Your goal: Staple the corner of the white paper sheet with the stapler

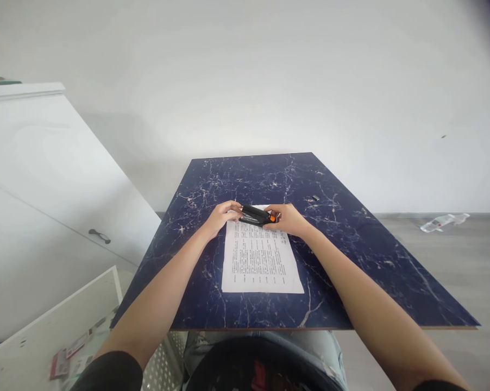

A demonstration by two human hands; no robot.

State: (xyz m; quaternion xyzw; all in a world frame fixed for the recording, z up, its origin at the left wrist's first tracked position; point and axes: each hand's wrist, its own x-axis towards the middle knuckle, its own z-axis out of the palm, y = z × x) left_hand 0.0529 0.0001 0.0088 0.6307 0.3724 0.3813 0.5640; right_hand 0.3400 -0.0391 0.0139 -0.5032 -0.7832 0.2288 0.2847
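Note:
A black stapler (253, 215) with an orange part at its right end lies across the top of a printed sheet of paper (263, 266). My right hand (288, 218) is closed around the stapler's orange end. At the other end, the fingers of my left hand (224, 216) are bent and pinch the stapler's tip, beside the paper's upper left corner. The sheet lies flat, with its top edge partly hidden by the stapler and my hands.
Beneath the paper is a dark blue marbled table (204, 184). A small dark piece (315, 197) rests on it to the right. A white cabinet (66, 179) and an open bin (114, 282) stand left. Clear plastic (443, 222) lies on the floor at right.

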